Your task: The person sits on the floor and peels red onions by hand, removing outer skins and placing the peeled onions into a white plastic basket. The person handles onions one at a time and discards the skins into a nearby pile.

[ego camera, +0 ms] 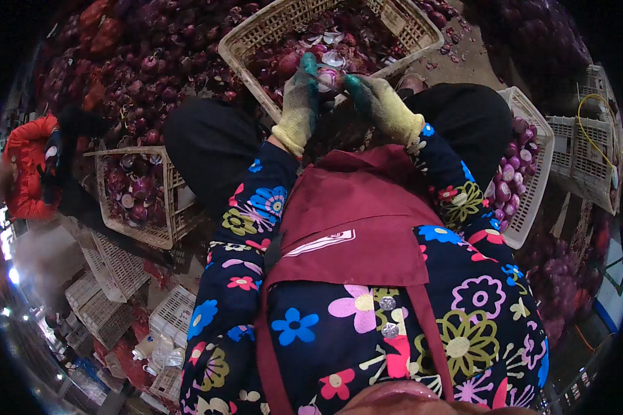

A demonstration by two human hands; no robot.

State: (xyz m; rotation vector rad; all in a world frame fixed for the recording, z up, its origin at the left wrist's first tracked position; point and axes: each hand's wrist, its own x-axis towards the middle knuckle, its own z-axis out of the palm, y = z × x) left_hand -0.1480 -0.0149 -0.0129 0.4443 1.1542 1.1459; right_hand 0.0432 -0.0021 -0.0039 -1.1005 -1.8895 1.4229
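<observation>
A red onion (pixel 328 79) with a pale cut face is held in my left hand (pixel 300 101), which wears a yellow knit glove with a green coated palm. My right hand (pixel 384 104), gloved the same way, is curled close to the onion's right side, thumb towards it. Whether a small tool sits in its fingers is hidden by the glove and the dark background. Both hands are over the near edge of a plastic crate (pixel 254 85) that holds red onions and loose skins (pixel 334 58).
A white crate of peeled onions (pixel 545 140) stands by my right knee. Left of me is another crate with onions (pixel 135 231). Unpeeled onions (pixel 150 98) are heaped at the far left. A person in a red jacket (pixel 28 166) is beside it. Stacked crates (pixel 576 150) stand far right.
</observation>
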